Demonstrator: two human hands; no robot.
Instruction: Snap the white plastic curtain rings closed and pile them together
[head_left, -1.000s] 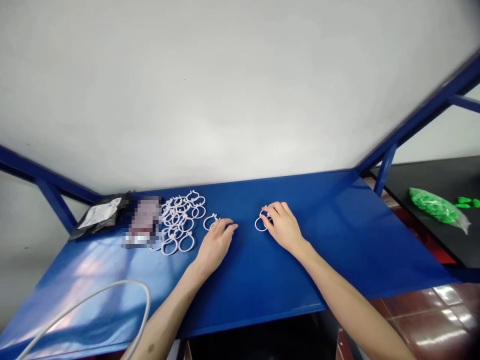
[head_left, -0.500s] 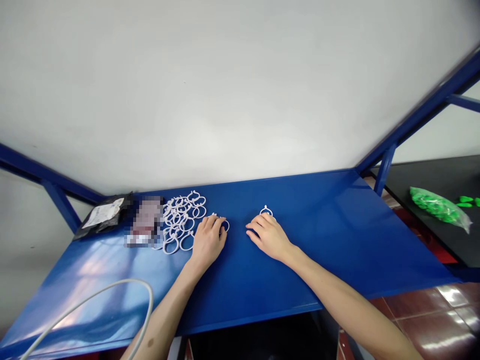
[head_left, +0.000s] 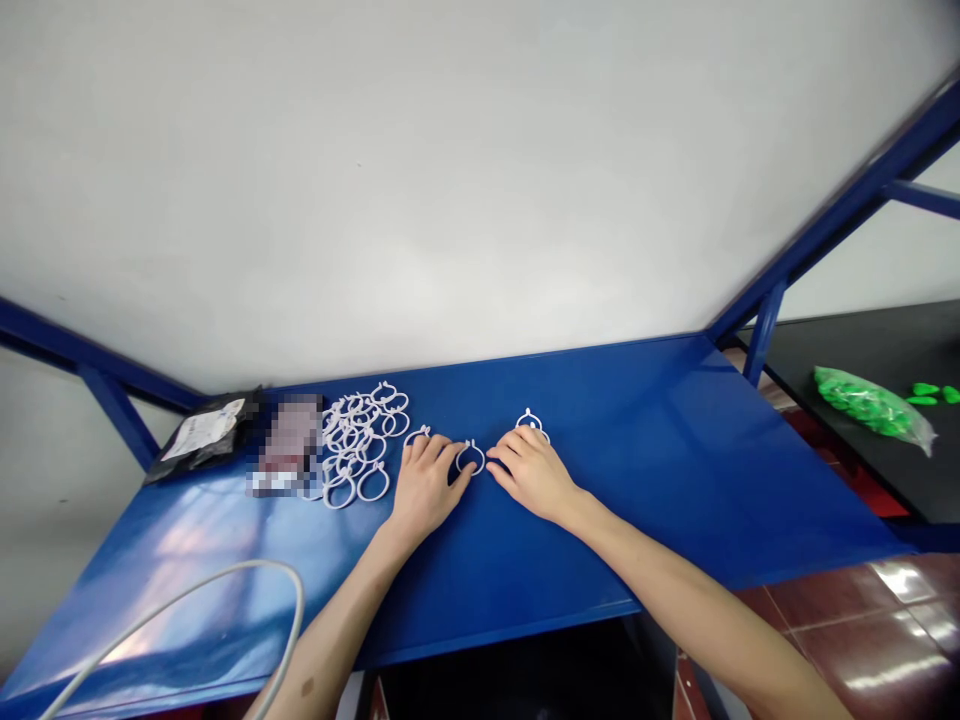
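Note:
A white curtain ring (head_left: pixel 481 470) with a small eyelet lies on the blue table, between my two hands. My left hand (head_left: pixel 427 490) has its thumb and index finger on the left side of this ring, while another ring (head_left: pixel 409 437) shows partly behind its other fingers. My right hand (head_left: pixel 534 474) rests with curved, parted fingers over a couple of white rings (head_left: pixel 528 413), which it partly covers. Its fingertips come close to the right edge of the middle ring; whether they touch it I cannot tell.
A heap of white rings (head_left: pixel 356 425) lies on the left, beside a blurred-out item (head_left: pixel 289 445) and a black labelled package (head_left: pixel 206 435). A pale cable (head_left: pixel 225 570) loops at front left. On a dark table (head_left: pixel 870 345) at right lies a bag of green pieces (head_left: pixel 870 408).
My left hand has moved right, and the ring at its thumb and index finger has slid with it towards my right hand. My right hand has barely moved.

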